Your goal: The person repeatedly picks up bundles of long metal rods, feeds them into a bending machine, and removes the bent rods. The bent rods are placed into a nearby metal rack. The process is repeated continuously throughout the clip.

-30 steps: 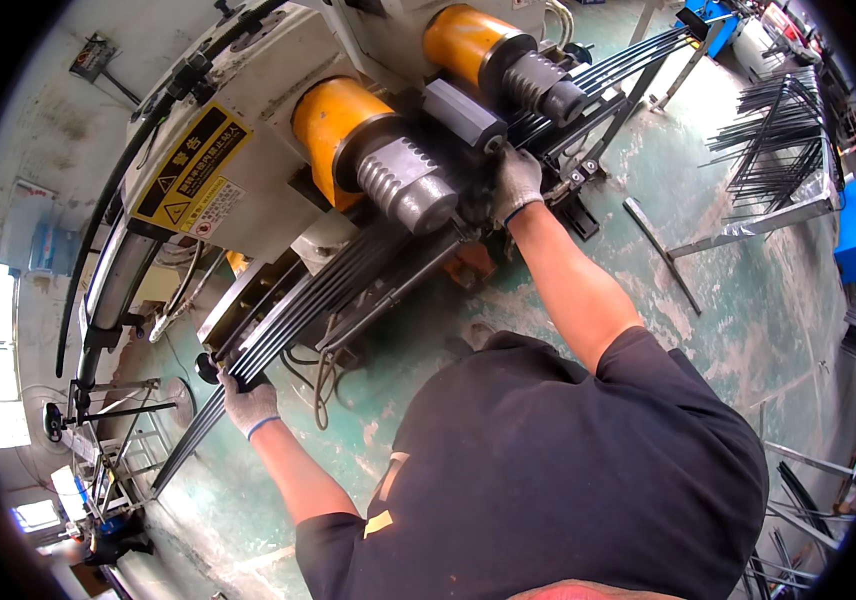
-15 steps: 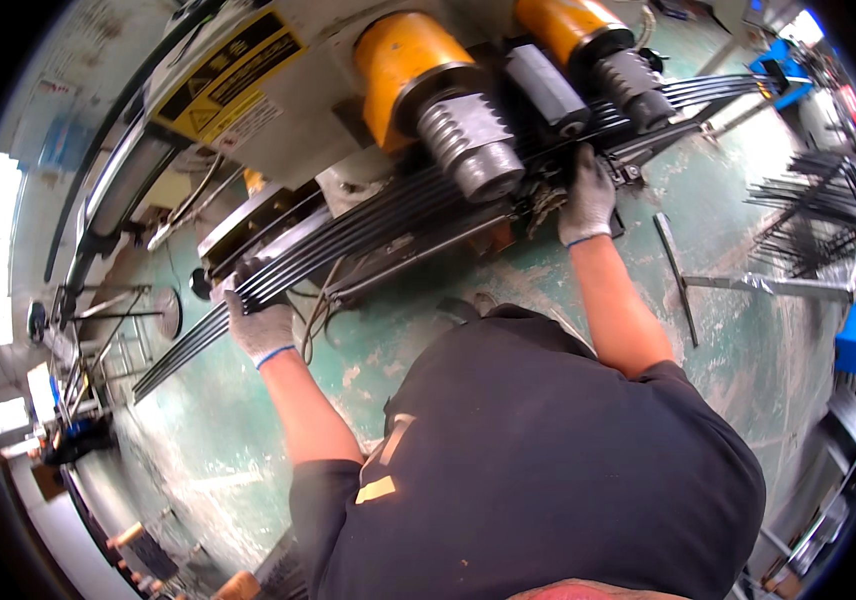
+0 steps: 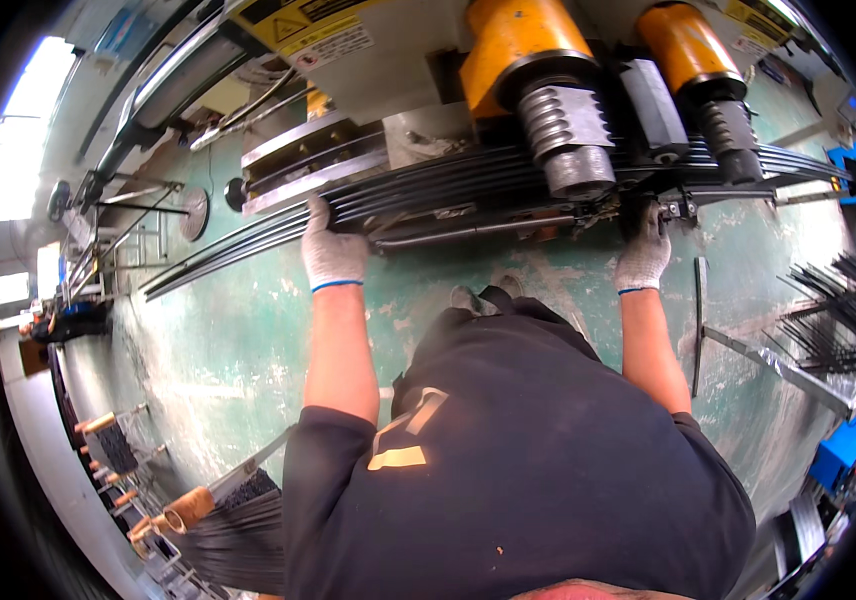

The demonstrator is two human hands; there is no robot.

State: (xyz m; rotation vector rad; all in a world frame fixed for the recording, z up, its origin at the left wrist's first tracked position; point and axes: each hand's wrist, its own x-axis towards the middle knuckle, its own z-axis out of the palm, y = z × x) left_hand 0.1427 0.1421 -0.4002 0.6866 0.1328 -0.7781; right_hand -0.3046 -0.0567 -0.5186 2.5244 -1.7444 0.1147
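Note:
A bundle of several long, thin black rods [image 3: 238, 252] runs across the front of a machine, beneath its two orange cylinders [image 3: 533, 45] with ridged metal ends. My left hand [image 3: 334, 258], in a whitish knit glove with a blue cuff, grips the near side of the bundle. Its thumb lies up over the rods, while its other fingers are mostly hidden. My right hand [image 3: 643, 255], gloved alike, is closed at the machine's front edge beside a small metal fixture [image 3: 681, 207]. What its fingers hold there is hidden.
A rack of black rods [image 3: 833, 320] stands at the right, with a metal frame bar [image 3: 778, 370] reaching toward me. More black stock [image 3: 238, 535] lies on a rack with wooden rollers at lower left. A blue stand [image 3: 853, 170] is near the rods' far right end. A person is at far left.
My view has turned, so the machine and rods now lie more level. My left hand sits further right along the bundle, away from its left end. The right hand stays near the fixture.

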